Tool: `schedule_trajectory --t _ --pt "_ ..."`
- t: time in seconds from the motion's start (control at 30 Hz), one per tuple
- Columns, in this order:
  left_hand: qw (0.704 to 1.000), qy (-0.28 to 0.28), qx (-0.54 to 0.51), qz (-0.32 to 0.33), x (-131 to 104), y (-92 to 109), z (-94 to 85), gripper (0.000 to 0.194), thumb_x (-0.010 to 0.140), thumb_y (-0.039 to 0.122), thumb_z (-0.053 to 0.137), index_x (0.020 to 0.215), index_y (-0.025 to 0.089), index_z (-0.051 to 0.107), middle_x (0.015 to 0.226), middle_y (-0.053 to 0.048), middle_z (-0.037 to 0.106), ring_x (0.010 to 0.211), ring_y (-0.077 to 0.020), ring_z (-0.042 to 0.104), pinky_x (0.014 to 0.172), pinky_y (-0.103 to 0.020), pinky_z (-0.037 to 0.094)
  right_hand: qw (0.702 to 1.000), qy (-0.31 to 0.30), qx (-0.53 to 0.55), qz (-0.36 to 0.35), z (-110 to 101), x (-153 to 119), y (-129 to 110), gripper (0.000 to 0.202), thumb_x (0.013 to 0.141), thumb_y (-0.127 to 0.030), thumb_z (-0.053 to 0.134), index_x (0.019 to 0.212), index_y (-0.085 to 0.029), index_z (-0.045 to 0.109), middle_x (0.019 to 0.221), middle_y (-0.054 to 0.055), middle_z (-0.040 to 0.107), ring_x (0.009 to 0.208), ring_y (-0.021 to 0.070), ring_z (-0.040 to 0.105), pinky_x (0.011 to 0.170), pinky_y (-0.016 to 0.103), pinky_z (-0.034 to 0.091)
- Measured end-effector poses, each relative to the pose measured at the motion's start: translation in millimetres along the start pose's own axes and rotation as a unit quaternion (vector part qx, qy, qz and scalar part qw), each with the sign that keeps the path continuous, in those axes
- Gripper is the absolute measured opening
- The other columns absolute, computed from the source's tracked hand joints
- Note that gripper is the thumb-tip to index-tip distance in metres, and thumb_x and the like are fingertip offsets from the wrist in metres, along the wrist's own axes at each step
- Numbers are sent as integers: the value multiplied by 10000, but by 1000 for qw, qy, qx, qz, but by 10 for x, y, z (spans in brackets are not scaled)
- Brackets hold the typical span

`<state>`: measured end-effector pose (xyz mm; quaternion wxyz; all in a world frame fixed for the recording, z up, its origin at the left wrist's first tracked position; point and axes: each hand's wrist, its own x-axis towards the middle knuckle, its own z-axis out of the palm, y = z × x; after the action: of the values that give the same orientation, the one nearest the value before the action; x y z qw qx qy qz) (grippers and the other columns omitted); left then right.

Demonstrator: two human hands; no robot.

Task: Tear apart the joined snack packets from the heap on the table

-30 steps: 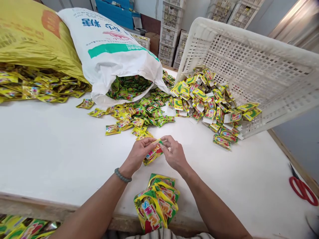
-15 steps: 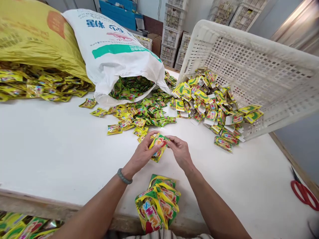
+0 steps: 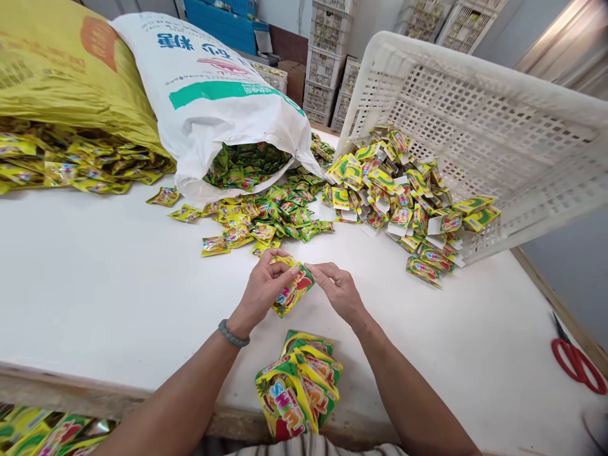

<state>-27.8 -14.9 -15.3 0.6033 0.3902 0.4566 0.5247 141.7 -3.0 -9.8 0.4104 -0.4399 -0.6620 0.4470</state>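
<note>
Above the middle of the white table, my left hand [image 3: 266, 285] grips a yellow and green printed box [image 3: 293, 292] by its left side. The fingers of my right hand [image 3: 338, 288] pinch the top right corner of the same box. Nearer my body lie several filled boxes [image 3: 299, 386], overlapping in a pile. Beyond my hands, yellow sachets [image 3: 237, 231] and green sachets [image 3: 289, 212] are heaped in front of a white sack [image 3: 228, 107]. More printed boxes [image 3: 399, 190] spill from a tipped white crate [image 3: 475, 126].
A yellow sack [image 3: 71, 76] spills yellow sachets at the far left. Red-handled scissors [image 3: 577, 364] lie near the table's right edge. Below the front edge, more printed packs [image 3: 52, 434] show at lower left. Stacked crates [image 3: 325, 63] stand behind the table.
My left hand has moved slightly left with the box, which is now tilted more to the right. My right hand's fingers have shifted left, staying at the box's top corner.
</note>
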Motion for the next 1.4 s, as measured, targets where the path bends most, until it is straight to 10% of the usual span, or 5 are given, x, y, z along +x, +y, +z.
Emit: schedule_trajectory --t 0.37,1.4 --pt "1000 -9 20 -19 -13 22 1 448 670 394 808 959 193 532 679 25 676 606 -139 642 565 -231 481 953 73 235 178 8 45 27 219 643 -356 809 775 -194 744 719 1 724 657 136 625 681 287 499" --pt "1000 -9 5 -26 -35 87 -6 420 619 358 844 922 166 624 689 -12 709 619 -157 656 594 -255 494 979 15 155 134 -43 12 17 210 710 -398 753 833 -231 784 818 20 755 754 184 651 755 336 505"
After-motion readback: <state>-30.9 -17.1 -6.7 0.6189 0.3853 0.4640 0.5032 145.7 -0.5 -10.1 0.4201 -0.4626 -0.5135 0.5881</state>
